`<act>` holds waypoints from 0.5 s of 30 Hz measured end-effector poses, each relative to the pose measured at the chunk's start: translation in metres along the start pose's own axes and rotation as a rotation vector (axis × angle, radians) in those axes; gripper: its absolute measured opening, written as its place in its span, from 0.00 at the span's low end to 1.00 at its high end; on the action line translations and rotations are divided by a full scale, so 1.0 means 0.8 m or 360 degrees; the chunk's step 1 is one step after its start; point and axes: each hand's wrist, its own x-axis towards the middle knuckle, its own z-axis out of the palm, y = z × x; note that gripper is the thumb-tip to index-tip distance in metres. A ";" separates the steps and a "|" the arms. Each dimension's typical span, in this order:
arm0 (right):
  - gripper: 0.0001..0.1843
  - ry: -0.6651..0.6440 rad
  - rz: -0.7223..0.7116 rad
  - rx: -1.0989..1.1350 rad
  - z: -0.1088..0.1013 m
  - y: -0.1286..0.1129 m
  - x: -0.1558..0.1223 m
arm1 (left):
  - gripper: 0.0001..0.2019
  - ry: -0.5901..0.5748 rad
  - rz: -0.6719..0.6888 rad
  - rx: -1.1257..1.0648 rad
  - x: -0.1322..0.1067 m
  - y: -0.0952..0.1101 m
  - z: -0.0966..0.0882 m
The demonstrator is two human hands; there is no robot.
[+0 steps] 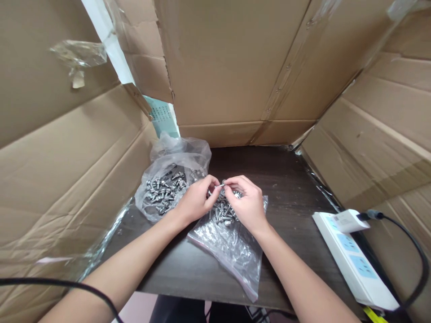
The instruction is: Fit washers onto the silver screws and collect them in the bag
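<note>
Between both sets of fingertips is a small metal bolt (221, 185), held level above a pile of loose bolts (222, 214). My left hand (195, 199) pinches its left end, and my right hand (248, 201) pinches the other end. The fingers cover most of it, so I cannot tell whether a washer or nut is on it. That pile lies on a clear zip bag (232, 255) under my hands. Left of my left hand, an open clear plastic bag (143, 204) holds many bolts with thicker collars near their heads (164, 194).
Cardboard panels (232, 67) wall in the dark wooden table (286, 179) at the back and sides. On the right lies a white power strip (350, 255) with a plugged-in white adapter (348, 221) and black cable (415, 242). Another black cable (67, 283) crosses my left forearm.
</note>
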 end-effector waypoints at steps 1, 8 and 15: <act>0.06 0.0011 0.0002 -0.0028 -0.001 0.001 0.001 | 0.07 -0.0008 0.0002 0.0025 0.000 0.001 -0.001; 0.12 -0.0261 -0.0002 -0.0606 -0.011 0.016 0.008 | 0.09 0.0005 -0.0072 0.0201 0.000 0.009 -0.011; 0.13 -0.0451 0.0049 -0.0942 -0.008 0.019 0.005 | 0.14 0.0014 -0.0158 0.0288 0.003 0.006 -0.022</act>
